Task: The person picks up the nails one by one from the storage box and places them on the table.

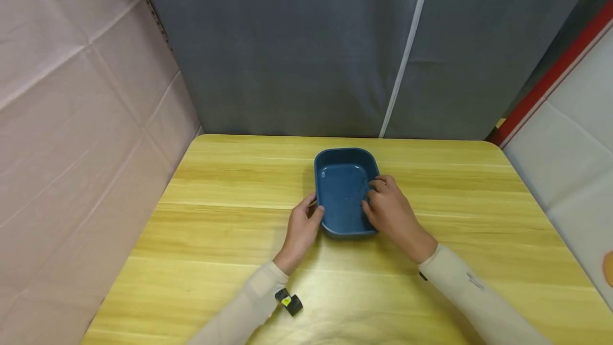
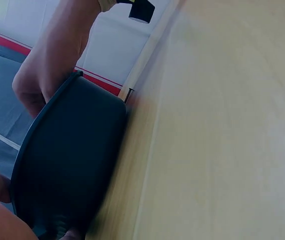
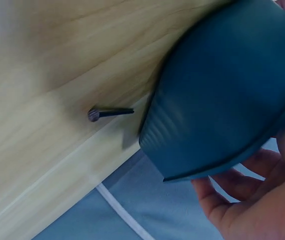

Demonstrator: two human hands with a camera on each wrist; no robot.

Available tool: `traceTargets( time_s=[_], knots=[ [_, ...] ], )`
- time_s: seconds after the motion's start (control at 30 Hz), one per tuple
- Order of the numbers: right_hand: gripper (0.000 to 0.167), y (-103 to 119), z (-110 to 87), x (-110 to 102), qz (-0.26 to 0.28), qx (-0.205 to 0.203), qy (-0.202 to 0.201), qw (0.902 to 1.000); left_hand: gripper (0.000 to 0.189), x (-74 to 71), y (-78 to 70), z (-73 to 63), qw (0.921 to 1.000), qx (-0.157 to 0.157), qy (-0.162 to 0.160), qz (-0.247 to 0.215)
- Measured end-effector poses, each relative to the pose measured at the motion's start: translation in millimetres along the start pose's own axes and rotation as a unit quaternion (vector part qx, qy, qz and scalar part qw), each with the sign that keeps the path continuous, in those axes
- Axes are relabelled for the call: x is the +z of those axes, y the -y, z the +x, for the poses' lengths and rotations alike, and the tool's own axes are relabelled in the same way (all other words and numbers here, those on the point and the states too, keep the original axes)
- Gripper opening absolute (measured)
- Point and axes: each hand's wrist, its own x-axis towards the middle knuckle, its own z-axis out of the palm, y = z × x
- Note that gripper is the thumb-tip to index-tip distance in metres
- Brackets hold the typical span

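A deep blue rectangular plastic container (image 1: pixel 342 196) with rounded corners is on the wooden table, its inside facing up. At its near left corner my left hand (image 1: pixel 301 228) grips the side, thumb at the rim and fingers against the outer wall. My right hand (image 1: pixel 392 214) reaches over the right rim with fingers curled, their tips inside the container; what lies under them is hidden. On the tabletop beside the container, the right wrist view shows a small dark nail-like piece with a round head (image 3: pixel 112 113). I cannot make that piece out in the head view.
The light wooden tabletop (image 1: pixel 230 228) extends around the container. Behind its far edge hangs a dark grey curtain (image 1: pixel 287 57) with a white strip. Pale sheeting (image 1: pixel 86 137) borders the left side, and a white wall with a red band (image 1: pixel 555 73) borders the right.
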Motion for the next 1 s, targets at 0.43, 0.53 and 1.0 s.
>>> traceTargets(
  time_s=[0.43, 0.53, 1.0],
  knots=[
    [0.025, 1.2, 17.4, 10.6, -0.035, -0.027, 0.047, 0.9979, 0.050, 1.1, -0.7, -0.4, 1.0000, -0.006, 0.001, -0.005],
    [0.025, 1.2, 19.8, 14.0, -0.038, -0.037, 0.051, 0.9973, 0.050, 1.0, -0.8, -0.5, 1.0000, -0.007, 0.000, -0.001],
    [0.015, 1.2, 24.5, 27.9, -0.097, -0.071, 0.074, 0.9899, 0.050, 1.3, 1.3, -1.5, 1.0000, -0.006, -0.001, 0.003]
  ],
)
